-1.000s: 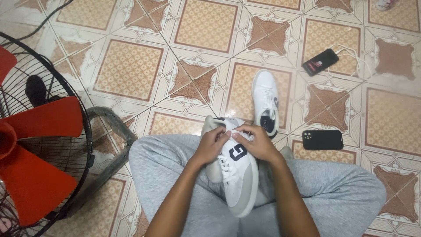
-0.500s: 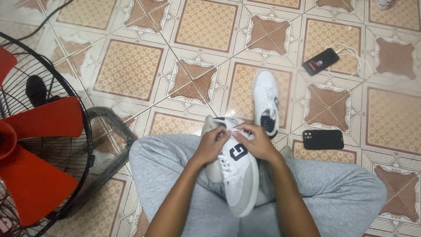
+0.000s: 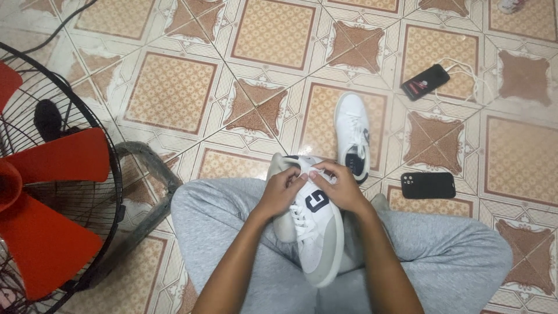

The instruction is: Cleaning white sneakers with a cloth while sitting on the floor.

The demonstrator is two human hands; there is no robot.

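Your left hand (image 3: 283, 192) and right hand (image 3: 340, 187) stay pinching the white sneaker's (image 3: 317, 232) laces; nothing has shifted, its mate (image 3: 352, 135) lying at twelve o'clock.

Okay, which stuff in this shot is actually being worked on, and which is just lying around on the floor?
In hand:
left hand and right hand, both at the laces of the white shoe in the lap

Lying about:
second white shoe
two phones
red fan
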